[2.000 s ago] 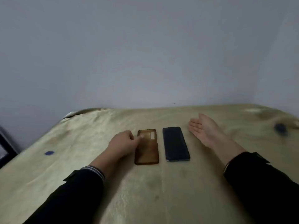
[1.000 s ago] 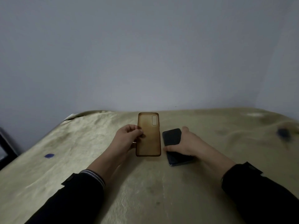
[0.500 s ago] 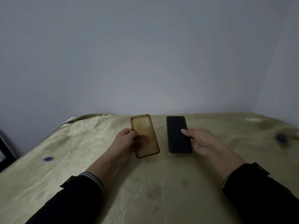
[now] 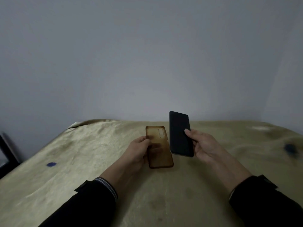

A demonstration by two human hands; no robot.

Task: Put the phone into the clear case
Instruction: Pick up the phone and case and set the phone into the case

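My left hand (image 4: 137, 153) grips the see-through, amber-tinted case (image 4: 159, 151) by its left edge, thumb on the front, and holds it above the table with the camera cut-out at the top. My right hand (image 4: 205, 145) holds the dark phone (image 4: 179, 133) by its right edge, raised and nearly upright, thumb resting on its face. Case and phone hang side by side, a narrow gap between them, the phone a little higher.
A wrinkled yellow-gold cloth (image 4: 98, 161) covers the table. It carries a small blue mark (image 4: 51, 164) at the left and a dark blotch (image 4: 290, 148) at the right. A plain grey wall stands close behind. A dark frame (image 4: 6, 149) shows at the far left edge.
Both hands took the case and the phone off the cloth and raised them. Over the last half second the phone rose higher and the two came closer together.
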